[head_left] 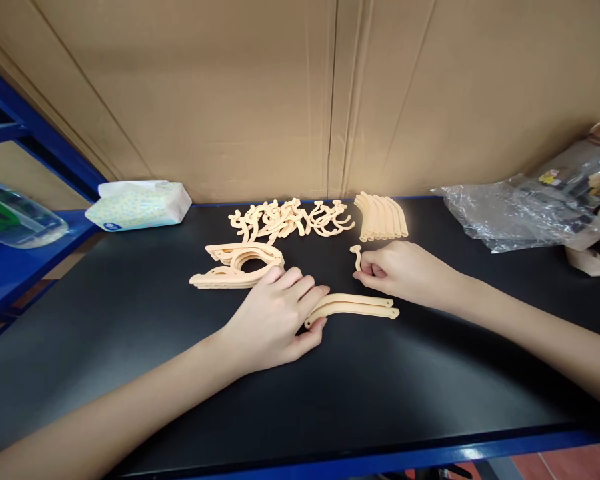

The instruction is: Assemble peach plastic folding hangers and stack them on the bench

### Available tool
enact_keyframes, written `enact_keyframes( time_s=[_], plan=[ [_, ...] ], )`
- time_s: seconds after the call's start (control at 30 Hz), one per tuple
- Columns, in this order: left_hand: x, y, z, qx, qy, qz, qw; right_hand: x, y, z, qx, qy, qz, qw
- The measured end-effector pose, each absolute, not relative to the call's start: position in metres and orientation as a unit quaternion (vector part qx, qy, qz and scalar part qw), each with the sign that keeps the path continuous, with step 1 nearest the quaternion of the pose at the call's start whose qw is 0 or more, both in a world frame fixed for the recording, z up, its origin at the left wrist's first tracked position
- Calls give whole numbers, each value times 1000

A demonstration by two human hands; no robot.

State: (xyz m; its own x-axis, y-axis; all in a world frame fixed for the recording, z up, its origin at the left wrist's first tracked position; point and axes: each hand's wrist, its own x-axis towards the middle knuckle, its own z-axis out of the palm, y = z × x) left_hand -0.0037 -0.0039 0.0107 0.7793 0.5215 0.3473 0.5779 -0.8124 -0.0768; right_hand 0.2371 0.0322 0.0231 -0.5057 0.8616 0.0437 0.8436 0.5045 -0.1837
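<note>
My left hand (280, 320) grips the left end of two curved beige hanger arms (353, 305) lying side by side just above or on the black table; I cannot tell whether they touch it. Between the thumb and fingers of my right hand (395, 270) is a small beige hook (357, 257), its flat end pointing up and away. Behind my left hand sits a stack of beige hanger pieces (240, 265) with a rounded opening. A heap of similar hooks (280, 220) lies farther back, and to its right is a row of curved arms (381, 217).
The black table (290, 413) ends at a cardboard wall (205, 100). A tissue pack (139, 205) lies back left, near a bottle (20, 213) on a blue shelf (10, 267). Crumpled clear plastic bags (510, 213) lie at the right.
</note>
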Motion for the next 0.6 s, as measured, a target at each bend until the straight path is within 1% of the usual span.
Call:
enact_keyframes(
  time_s=[0.43, 0.6],
  plan=[
    [-4, -5, 11, -941, -292, -150, 87, 235, 27, 20, -500, -862, 70, 54],
    [-4, -4, 11, -941, -294, -145, 87, 235, 25, 16, -496, -865, 46, 68]
  ],
)
